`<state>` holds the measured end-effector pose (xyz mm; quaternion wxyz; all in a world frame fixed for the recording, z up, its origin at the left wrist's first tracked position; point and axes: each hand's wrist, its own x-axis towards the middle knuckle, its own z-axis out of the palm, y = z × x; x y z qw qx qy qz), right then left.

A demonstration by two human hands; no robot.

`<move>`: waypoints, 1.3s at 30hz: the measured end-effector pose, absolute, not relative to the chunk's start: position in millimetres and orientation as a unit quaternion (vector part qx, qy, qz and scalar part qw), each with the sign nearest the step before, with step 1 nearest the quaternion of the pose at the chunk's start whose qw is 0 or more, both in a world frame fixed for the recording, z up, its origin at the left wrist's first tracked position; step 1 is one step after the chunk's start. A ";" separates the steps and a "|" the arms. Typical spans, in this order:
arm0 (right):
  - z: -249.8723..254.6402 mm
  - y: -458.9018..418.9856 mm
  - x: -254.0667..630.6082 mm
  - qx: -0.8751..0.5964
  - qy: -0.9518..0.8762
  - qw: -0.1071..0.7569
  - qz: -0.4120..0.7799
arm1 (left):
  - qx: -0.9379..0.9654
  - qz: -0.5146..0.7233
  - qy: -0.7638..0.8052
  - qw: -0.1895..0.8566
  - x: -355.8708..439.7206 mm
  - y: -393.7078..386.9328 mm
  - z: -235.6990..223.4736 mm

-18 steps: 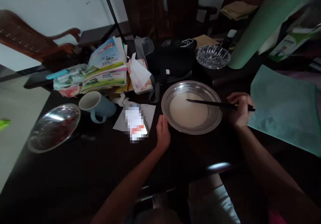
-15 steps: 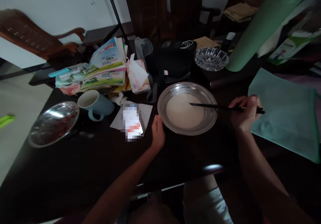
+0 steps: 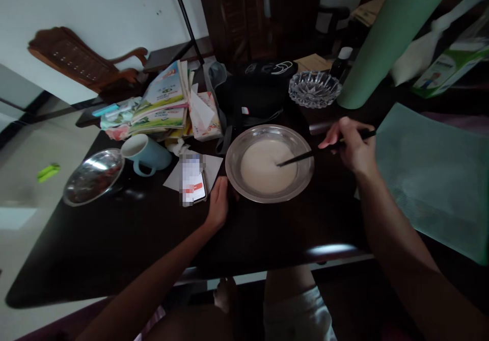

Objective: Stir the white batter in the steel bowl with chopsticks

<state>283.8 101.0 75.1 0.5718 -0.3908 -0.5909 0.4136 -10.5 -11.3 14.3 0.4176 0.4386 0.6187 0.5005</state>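
A shallow metal bowl [image 3: 270, 197] stands on the dark table, holding a pale, milky liquid [image 3: 263, 170]. My left hand [image 3: 219, 203] is at the bowl's left rim, its fingers together against the edge; the thumb is mostly in shadow. In my right hand [image 3: 353, 145], fingers are closed around black chopsticks [image 3: 301, 157], which slant down to the left over the bowl. Their tips dip into the liquid near its middle. Whether there is one stick or a pair pressed together is hard to see.
Left of the bowl lie a lit phone [image 3: 194, 180] on paper, a blue mug [image 3: 153, 155] and a second metal bowl [image 3: 95, 178]. Behind are books [image 3: 164, 96], tissues [image 3: 204, 116], a black bag [image 3: 252, 94], a glass ashtray [image 3: 315, 90] and a green flask [image 3: 385, 45]. A greenish mesh bag [image 3: 439, 178] lies right.
My right hand has shifted up, and the chopstick tips have moved lower in the liquid, now slanting more steeply. The left hand stays at the bowl's rim. The camera view has turned slightly.
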 end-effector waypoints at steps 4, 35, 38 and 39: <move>62.1 96.1 281.9 -0.343 -0.643 0.482 0.486 | 0.497 0.439 0.714 0.226 -56.1 -35.2 23.8; 49.1 112.0 291.1 -0.344 -0.533 0.628 0.451 | 0.584 0.235 0.776 0.034 -163.2 -25.7 5.6; 47.6 110.3 290.5 -0.332 -0.580 0.566 0.482 | 0.582 0.250 0.773 0.042 -164.3 -21.3 6.6; 47.4 109.5 290.6 -0.334 -0.593 0.551 0.482 | 0.576 0.249 0.777 0.050 -164.0 -20.1 7.6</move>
